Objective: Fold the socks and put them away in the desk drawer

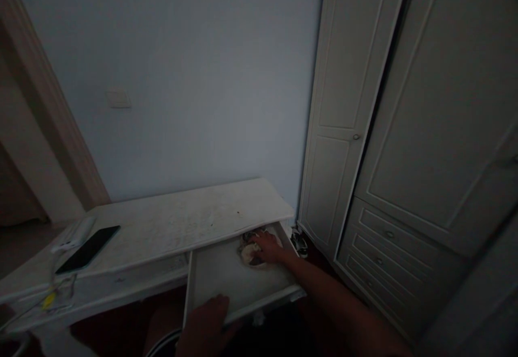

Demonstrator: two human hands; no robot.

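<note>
A white drawer (pixel 226 273) is pulled out from under a white desk (pixel 190 211). Inside it, towards the back right, my right hand (pixel 265 247) presses on a crumpled, patterned cloth (pixel 245 253), its fingers bent over the fabric. The cloth lies against the drawer's bottom, and part of it is hidden under the hand. At the front left corner, my left hand (pixel 210 314) grips the drawer's front edge, with the thumb on top and the other fingers mostly out of sight.
On the desk's left end lie a dark phone (pixel 89 249) and a white object (pixel 75 234) with a cable. A yellow item (pixel 49 300) sits below them. White wardrobes (pixel 340 103) stand at the right. Shoes (pixel 298 241) lie on the floor beside the desk.
</note>
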